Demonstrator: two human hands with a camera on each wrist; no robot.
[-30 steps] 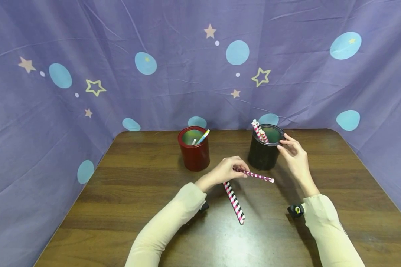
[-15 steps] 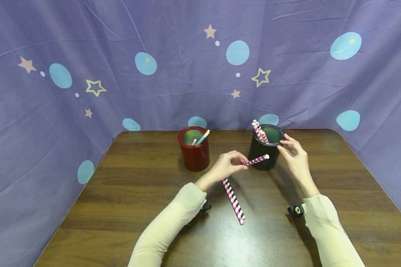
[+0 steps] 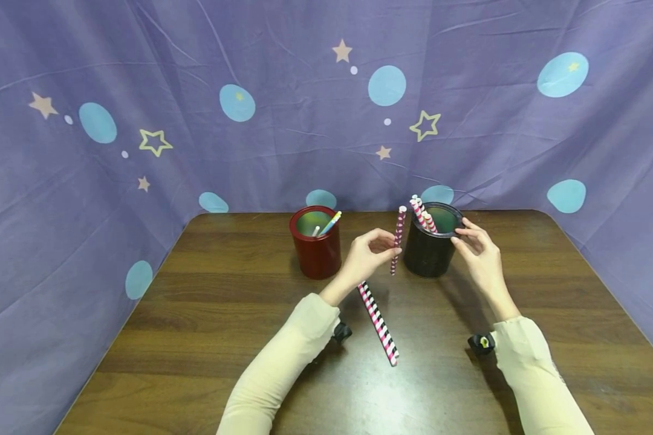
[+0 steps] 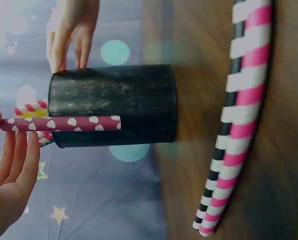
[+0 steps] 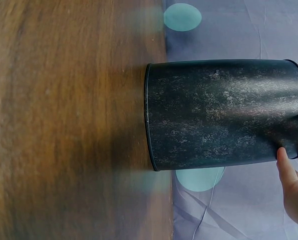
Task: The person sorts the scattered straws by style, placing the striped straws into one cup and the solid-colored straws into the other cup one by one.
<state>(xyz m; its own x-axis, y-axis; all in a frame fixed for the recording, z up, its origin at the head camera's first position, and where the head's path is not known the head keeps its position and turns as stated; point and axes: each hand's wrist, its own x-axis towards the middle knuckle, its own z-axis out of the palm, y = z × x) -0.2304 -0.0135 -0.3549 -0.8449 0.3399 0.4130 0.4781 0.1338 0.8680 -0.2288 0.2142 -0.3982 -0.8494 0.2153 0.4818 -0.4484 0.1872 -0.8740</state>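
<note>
My left hand (image 3: 366, 258) pinches a purple paper straw with white hearts (image 4: 84, 123) between thumb and fingers. In the head view the straw stands nearly upright, just left of the black can (image 3: 428, 257). My right hand (image 3: 487, 266) holds the can's right rim with thumb and fingers. Several striped straws (image 3: 425, 219) lean out of the can's left side. Below my left hand, a pink-and-white straw (image 3: 378, 329) and a black-and-white straw (image 4: 221, 145) lie side by side on the table. In the right wrist view, my fingertips are at the can's upper edge.
A red can (image 3: 318, 257) stands left of the black one, with a blue-and-yellow straw (image 3: 331, 223) and a pale straw (image 3: 316, 231) inside. The wooden table (image 3: 196, 320) ends at a purple curtain (image 3: 283, 163) with stars and dots.
My left hand has turned the heart-patterned straw from nearly level, pointing right, to nearly upright, and has risen slightly. The right hand has stayed at the black can's rim.
</note>
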